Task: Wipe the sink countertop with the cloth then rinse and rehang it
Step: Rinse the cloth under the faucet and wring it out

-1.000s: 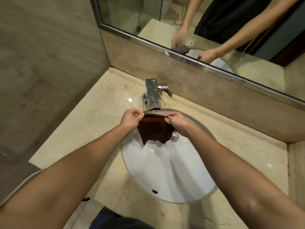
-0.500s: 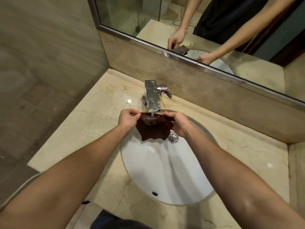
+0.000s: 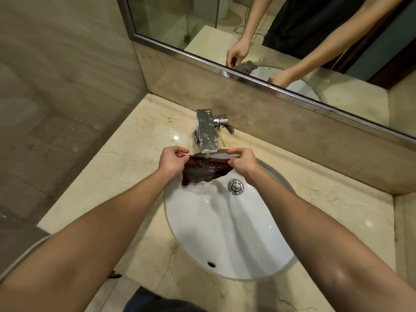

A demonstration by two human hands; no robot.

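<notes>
Under the chrome faucet [image 3: 207, 134], at the far end of the white oval sink [image 3: 227, 233], a dark brown cloth [image 3: 203, 171] is stretched between two hands. Left hand [image 3: 172, 162] and right hand [image 3: 243, 164] each have their fingers pinched shut on an upper corner, and a thin stream of water lands on the wet fabric. A metal drain plug [image 3: 235, 187] sits just beside the cloth. The cream marble surface [image 3: 126, 154] meets beige stone walls, with a framed mirror [image 3: 247, 30] above.
</notes>
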